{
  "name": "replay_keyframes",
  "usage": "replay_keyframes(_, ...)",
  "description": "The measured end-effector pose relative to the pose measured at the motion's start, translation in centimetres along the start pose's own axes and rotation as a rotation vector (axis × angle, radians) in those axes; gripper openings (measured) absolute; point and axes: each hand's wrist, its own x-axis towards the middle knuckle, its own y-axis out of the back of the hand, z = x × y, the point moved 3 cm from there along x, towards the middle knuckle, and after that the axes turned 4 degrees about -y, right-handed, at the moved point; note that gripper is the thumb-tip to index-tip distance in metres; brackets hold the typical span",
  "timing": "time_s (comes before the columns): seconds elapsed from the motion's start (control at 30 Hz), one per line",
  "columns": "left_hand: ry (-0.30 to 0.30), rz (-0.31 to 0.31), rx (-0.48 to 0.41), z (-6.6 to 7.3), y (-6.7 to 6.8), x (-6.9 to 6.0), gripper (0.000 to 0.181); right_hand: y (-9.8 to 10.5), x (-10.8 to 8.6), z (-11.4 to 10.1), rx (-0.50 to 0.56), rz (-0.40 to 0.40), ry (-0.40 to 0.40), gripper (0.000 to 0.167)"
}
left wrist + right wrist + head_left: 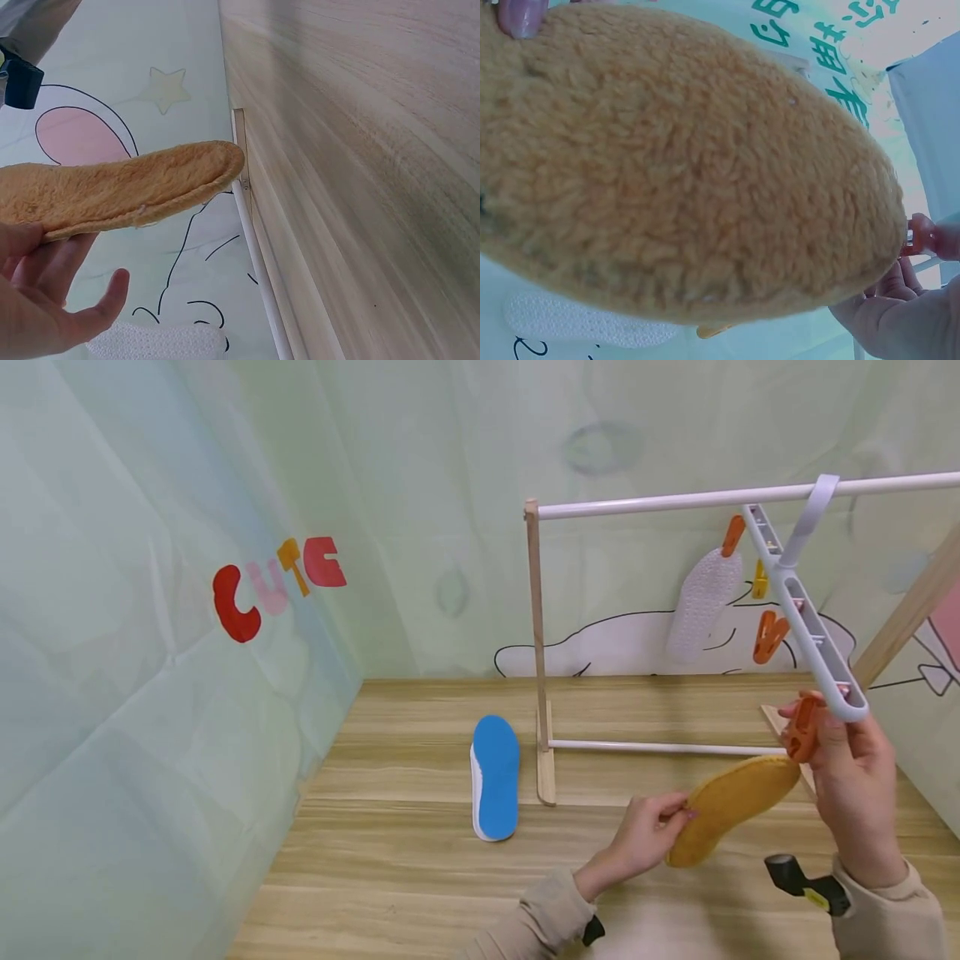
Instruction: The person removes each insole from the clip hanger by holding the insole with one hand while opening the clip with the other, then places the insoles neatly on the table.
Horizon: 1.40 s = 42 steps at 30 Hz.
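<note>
Pinching hands: left hand (642, 837) on a yellow insole (733, 808), right hand (857, 781) higher, on an orange clip (803, 731).

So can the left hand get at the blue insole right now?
Probably not while the left hand pinches the yellow insole. Otherwise the way looks free: the blue insole lies uncovered beside the rack's foot, its near side open.

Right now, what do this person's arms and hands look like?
The left hand and right hand wear no gloves. A beige left sleeve and matching right sleeve reach the wrists. At the right wrist juts a black device with a yellow marking; part of another black device shows at the left wrist.
</note>
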Motion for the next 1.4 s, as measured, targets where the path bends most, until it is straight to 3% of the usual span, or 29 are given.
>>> replay_keyframes(0.67,0.022,0.017,-0.025,-0.1,0.4,-0.1,0.023,0.5,-0.1,-0.2,-0.107,0.051,-0.017,0.031)
replay_keyframes(0.97,0.015,0.021,-0.028,-0.2,0.4,-0.3,0.023,1.2,0.0,0.0,-0.052,0.052,-0.034,0.034)
replay_keyframes(1.13,0.029,0.027,-0.038,-0.3,0.5,-0.4,0.023,1.7,0.1,-0.1,-0.081,0.075,-0.011,0.037)
replay_keyframes(1.4,0.051,0.061,-0.074,0.1,1.2,-0.5,0.018,3.1,0.6,-0.2,-0.09,0.291,-0.026,0.04)
